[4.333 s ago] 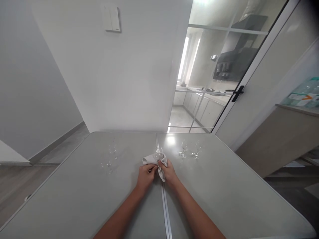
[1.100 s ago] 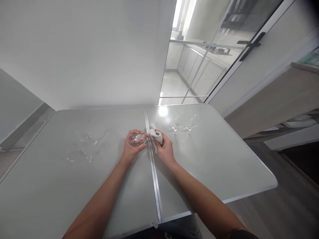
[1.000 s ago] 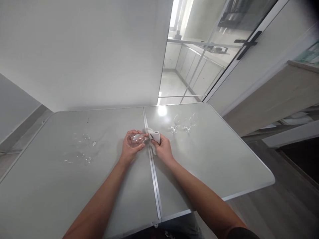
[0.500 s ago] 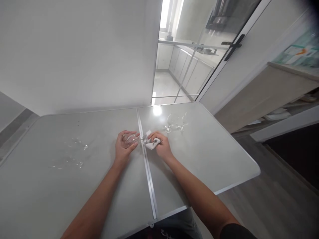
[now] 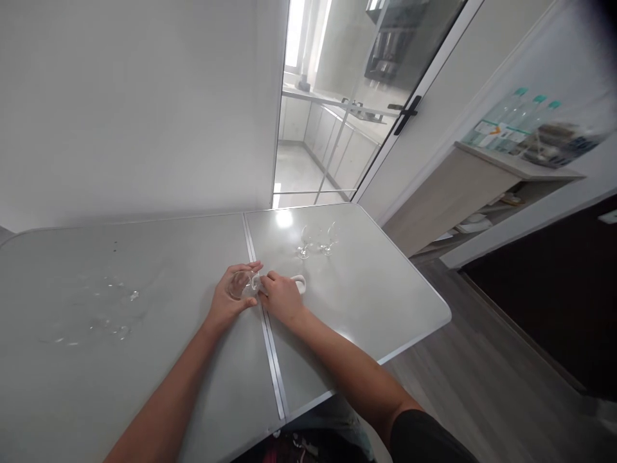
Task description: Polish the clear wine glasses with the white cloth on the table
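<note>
Above the table's middle seam, my left hand (image 5: 228,297) is wrapped around the bowl of a clear stemmed glass (image 5: 240,285), which lies on its side with its stem toward the right. My right hand (image 5: 283,296) is closed on a white cloth (image 5: 299,283) and presses it at the stem end of that glass. A fold of the cloth sticks out past the right hand; the fingers hide the rest of it and the foot of the glass.
Two clear stemmed glasses (image 5: 303,243) stand upright toward the back right of the grey table (image 5: 376,302). More clear glassware (image 5: 120,296) lies on the left half, its outlines faint. A wall borders the back edge. Plastic bottles (image 5: 511,119) stand on a cabinet at right.
My view has swung to the right, so the scene sits further left. My right hand has turned over, its back now showing, and the cloth has shifted around the stem.
</note>
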Tool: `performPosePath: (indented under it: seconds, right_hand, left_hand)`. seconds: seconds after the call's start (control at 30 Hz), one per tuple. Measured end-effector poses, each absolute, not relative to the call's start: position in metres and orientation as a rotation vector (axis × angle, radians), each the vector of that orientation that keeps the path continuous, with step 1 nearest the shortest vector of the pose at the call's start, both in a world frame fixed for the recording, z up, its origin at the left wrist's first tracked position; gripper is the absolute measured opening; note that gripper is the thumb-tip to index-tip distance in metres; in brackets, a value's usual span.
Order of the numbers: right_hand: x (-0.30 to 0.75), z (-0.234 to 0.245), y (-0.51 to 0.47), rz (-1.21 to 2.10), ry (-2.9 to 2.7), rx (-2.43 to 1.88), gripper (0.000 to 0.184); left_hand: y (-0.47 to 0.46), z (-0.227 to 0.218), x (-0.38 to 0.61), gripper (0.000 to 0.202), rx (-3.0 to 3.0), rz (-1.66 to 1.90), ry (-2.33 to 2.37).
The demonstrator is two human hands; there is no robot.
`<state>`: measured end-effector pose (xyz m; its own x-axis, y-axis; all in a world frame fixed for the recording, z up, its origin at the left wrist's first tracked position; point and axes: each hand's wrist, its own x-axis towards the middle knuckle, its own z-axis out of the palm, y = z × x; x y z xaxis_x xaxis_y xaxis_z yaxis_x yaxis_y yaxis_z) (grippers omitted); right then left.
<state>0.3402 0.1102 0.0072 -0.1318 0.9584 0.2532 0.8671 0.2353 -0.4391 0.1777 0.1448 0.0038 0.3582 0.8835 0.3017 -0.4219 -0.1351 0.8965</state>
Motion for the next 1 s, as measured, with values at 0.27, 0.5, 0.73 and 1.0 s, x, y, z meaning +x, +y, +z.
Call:
performPosePath:
  seconds: [0.27, 0.5, 0.73, 1.0]
  right_hand:
    - [0.389, 0.063, 0.089, 0.018, -1.602, -1.677, 0.025]
    - [0.558, 0.064, 0.088, -0.113, -1.080, -2.007, 0.029]
    - [0.633, 0.013, 0.133, 0.224, -1.087, -2.193, 0.037]
    - [0.625, 0.005, 0.154, 0.227, -1.094, -2.231, 0.042]
  left_hand:
    - [0.149, 0.008, 0.175, 0.065, 1.014, 1.337, 0.582]
    - [0.150, -0.001, 0.174, 0.054, 1.095, 1.253, 0.688]
    - [0.149, -0.005, 0.174, 0.047, 1.126, 1.199, 0.751]
    - [0.150, -0.007, 0.172, 0.049, 1.212, 1.176, 0.771]
